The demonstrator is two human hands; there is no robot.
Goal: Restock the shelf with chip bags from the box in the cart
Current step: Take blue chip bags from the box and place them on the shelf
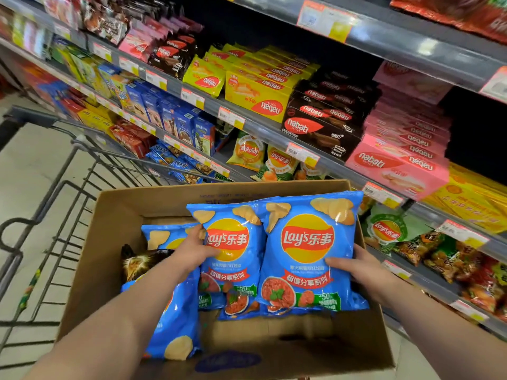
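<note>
Gripping the left Lay's bag (236,272) with the left hand (196,252) and the right Lay's bag (307,215) with the right hand (356,268), the person should lift gently clear of the cardboard box (115,215).

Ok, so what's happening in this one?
A person is restocking chips. Their left hand grips one blue Lay's bag and their right hand grips a second blue Lay's bag, held side by side above the open cardboard box in the cart. More blue bags lie in the box. Neither held bag has reached the shelves yet.
</note>
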